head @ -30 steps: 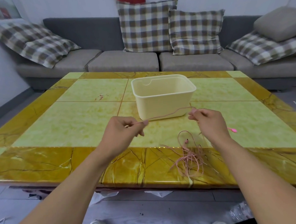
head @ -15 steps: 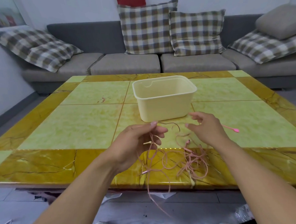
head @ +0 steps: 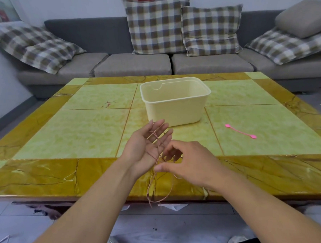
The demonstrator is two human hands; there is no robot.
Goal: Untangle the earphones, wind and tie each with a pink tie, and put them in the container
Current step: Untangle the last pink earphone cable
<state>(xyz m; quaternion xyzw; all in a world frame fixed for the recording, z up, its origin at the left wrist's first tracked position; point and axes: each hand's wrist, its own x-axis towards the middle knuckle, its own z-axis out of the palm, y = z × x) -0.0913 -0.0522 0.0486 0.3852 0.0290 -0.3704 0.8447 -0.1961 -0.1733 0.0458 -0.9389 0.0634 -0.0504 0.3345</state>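
Pink earphone cord point(head: 159, 192) hangs in loops over the near table point(head: 69, 135) edge and runs up across the left hand point(head: 147, 145), palm up with fingers spread. Right hand point(head: 183, 160), fingers curled, pinches the cord just beside the left palm. Farther back stands the cream container point(head: 175, 110); right of it, well apart, lies a pink tie point(head: 240, 131).

container point(head: 175, 110) – cream | tie point(head: 240, 131) – pink | table point(head: 83, 135) – yellow-green marbled | cushions point(head: 155, 24) – plaid
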